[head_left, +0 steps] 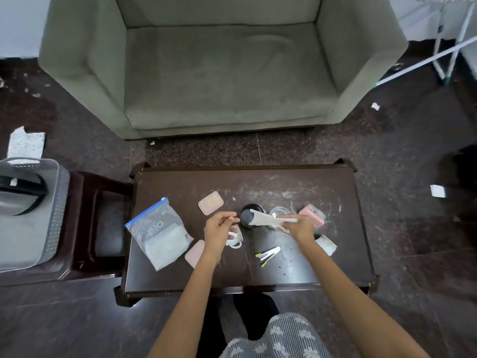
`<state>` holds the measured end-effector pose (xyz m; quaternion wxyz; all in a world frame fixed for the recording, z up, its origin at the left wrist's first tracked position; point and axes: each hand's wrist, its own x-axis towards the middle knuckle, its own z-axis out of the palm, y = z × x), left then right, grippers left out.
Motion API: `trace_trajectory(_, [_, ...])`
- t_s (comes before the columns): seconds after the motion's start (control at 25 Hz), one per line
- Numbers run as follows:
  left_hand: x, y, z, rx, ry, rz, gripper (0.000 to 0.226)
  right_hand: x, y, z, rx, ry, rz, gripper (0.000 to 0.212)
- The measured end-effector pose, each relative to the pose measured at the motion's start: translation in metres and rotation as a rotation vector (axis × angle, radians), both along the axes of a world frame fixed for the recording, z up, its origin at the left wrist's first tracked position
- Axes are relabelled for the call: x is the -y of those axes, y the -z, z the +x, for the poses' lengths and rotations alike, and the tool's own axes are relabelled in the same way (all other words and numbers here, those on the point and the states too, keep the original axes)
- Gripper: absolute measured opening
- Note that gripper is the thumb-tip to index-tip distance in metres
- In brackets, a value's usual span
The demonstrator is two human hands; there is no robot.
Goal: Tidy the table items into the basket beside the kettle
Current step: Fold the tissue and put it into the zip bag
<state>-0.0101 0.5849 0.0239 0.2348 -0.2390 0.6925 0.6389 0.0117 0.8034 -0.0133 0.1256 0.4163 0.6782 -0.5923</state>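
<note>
Both hands work over the dark coffee table [180, 275]. Right hand [299, 229] grips a white paper packet [268, 218], its end tilted over a black bowl [249, 215]. Left hand [218, 232] pinches something thin, cannot tell what. Under it, a patterned cup [236, 239]. Left of the bowl: zip bag [158, 235], two pink lids [210, 202]. Right: clear glass [280, 211], pink box [313, 215]. Pens [267, 255] just in front. Grey basket [49, 210], with kettle [18, 195] inside, stands well left of the table.
</note>
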Motion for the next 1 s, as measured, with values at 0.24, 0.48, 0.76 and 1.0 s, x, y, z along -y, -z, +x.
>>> trace_trajectory(0.24, [-0.022, 0.012, 0.011, 0.043, -0.065, -0.016, 0.016, 0.016, 0.043, -0.037, 0.116, -0.399, 0.391, 0.025])
trace_trajectory(0.48, [-0.016, 0.019, 0.026, 0.101, -0.132, -0.044, 0.017, 0.027, 0.069, -0.05, 0.204, -0.697, 0.569, 0.02])
trace_trajectory(0.76, [-0.004, 0.027, 0.037, 0.12, -0.171, -0.045, 0.016, 0.025, 0.074, -0.06, 0.243, -0.835, 0.6, 0.029])
trace_trajectory(1.0, [0.0, 0.03, 0.042, 0.127, -0.161, -0.032, 0.016, 0.025, 0.077, -0.064, 0.256, -0.848, 0.628, 0.032])
